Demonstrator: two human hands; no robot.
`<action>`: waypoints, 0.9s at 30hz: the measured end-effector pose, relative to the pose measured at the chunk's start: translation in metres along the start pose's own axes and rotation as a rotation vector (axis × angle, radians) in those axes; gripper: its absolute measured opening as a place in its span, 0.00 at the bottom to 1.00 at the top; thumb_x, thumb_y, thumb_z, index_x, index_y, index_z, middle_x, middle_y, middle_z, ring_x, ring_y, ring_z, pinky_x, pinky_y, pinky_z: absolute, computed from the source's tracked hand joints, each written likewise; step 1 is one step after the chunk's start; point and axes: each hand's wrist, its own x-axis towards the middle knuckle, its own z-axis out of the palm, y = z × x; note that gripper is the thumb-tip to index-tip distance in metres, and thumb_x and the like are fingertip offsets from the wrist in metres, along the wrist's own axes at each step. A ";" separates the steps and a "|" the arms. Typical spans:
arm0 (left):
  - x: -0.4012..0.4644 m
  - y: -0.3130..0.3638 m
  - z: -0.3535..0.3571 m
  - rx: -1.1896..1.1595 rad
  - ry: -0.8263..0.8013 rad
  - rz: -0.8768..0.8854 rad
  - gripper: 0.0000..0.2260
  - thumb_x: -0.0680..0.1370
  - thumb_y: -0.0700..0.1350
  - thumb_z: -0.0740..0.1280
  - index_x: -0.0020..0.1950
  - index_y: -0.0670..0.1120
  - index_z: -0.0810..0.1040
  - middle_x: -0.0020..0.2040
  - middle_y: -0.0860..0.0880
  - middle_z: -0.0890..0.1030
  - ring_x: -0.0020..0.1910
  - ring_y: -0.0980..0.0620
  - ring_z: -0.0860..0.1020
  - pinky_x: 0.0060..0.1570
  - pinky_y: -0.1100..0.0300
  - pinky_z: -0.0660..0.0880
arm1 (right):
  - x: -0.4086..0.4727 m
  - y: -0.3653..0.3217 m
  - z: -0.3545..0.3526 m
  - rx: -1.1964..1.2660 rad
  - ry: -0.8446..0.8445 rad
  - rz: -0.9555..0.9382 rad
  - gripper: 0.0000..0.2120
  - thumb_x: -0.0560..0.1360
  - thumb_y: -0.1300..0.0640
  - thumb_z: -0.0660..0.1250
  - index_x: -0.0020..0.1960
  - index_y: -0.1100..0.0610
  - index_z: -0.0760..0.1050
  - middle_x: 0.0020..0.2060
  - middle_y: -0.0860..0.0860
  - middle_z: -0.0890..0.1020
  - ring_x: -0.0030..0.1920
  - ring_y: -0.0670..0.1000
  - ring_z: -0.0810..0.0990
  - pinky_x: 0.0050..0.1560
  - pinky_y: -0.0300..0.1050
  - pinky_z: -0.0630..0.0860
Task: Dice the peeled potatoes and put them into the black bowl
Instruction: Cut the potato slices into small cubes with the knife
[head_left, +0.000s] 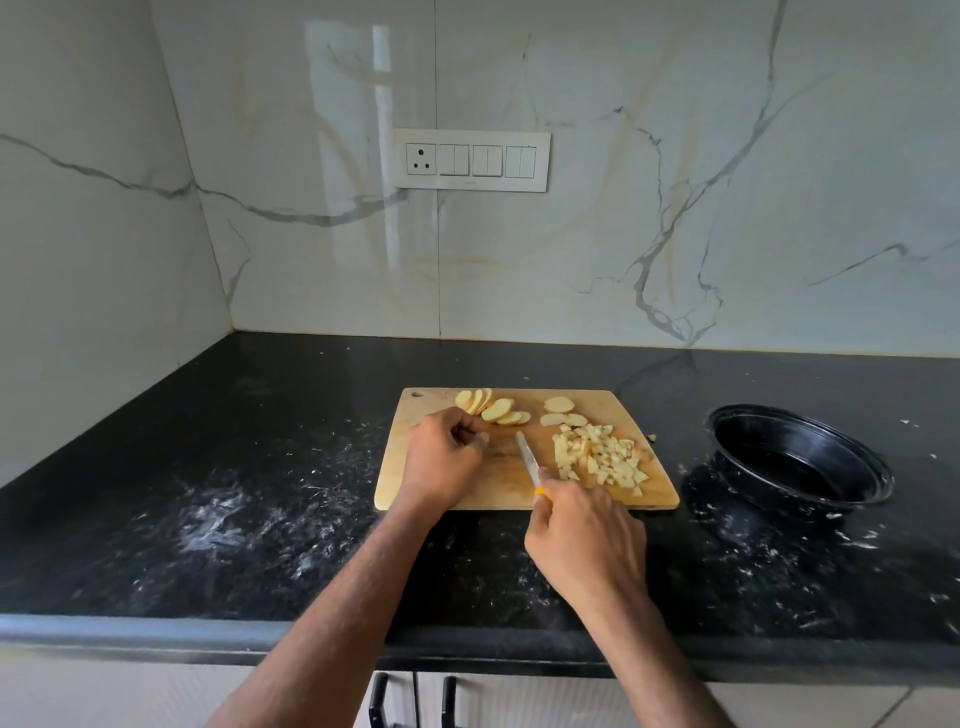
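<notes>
A wooden cutting board (613, 402) lies on the black counter. Potato slices (493, 408) fan out along its far edge, with a few more slices (560, 410) beside them. A pile of diced potato (597, 457) sits on the board's right half. My left hand (444, 457) rests on the board just in front of the fanned slices, fingers curled; I cannot tell whether they hold anything. My right hand (584, 535) grips a yellow-handled knife (527, 460), its blade pointing away over the board between my left hand and the dice. The black bowl (800, 460) stands to the right, tilted.
The black speckled counter (234, 519) runs to a marble wall at the back and left. A switch panel (470, 160) is set in the back wall. One potato bit (652, 438) lies off the board's right edge. Cabinet handles (379, 699) show below the counter's front edge.
</notes>
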 end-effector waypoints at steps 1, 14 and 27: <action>0.000 0.000 0.000 0.008 -0.003 0.001 0.04 0.76 0.40 0.72 0.44 0.48 0.82 0.40 0.54 0.82 0.39 0.57 0.79 0.35 0.72 0.72 | 0.000 -0.001 -0.001 -0.015 -0.010 0.004 0.17 0.81 0.46 0.60 0.67 0.47 0.76 0.43 0.45 0.84 0.42 0.48 0.83 0.34 0.41 0.70; 0.001 0.000 0.002 0.071 -0.005 0.034 0.03 0.76 0.41 0.73 0.44 0.48 0.82 0.39 0.56 0.81 0.38 0.59 0.77 0.35 0.71 0.71 | 0.001 0.007 0.002 0.004 -0.131 -0.281 0.19 0.82 0.49 0.58 0.72 0.50 0.72 0.42 0.46 0.83 0.37 0.46 0.80 0.37 0.40 0.76; -0.001 0.004 0.003 0.104 -0.031 0.056 0.04 0.75 0.39 0.72 0.43 0.48 0.83 0.39 0.55 0.82 0.39 0.60 0.78 0.36 0.73 0.71 | 0.007 0.036 -0.008 0.155 0.038 -0.184 0.19 0.80 0.50 0.66 0.70 0.48 0.75 0.30 0.48 0.82 0.25 0.44 0.69 0.29 0.36 0.68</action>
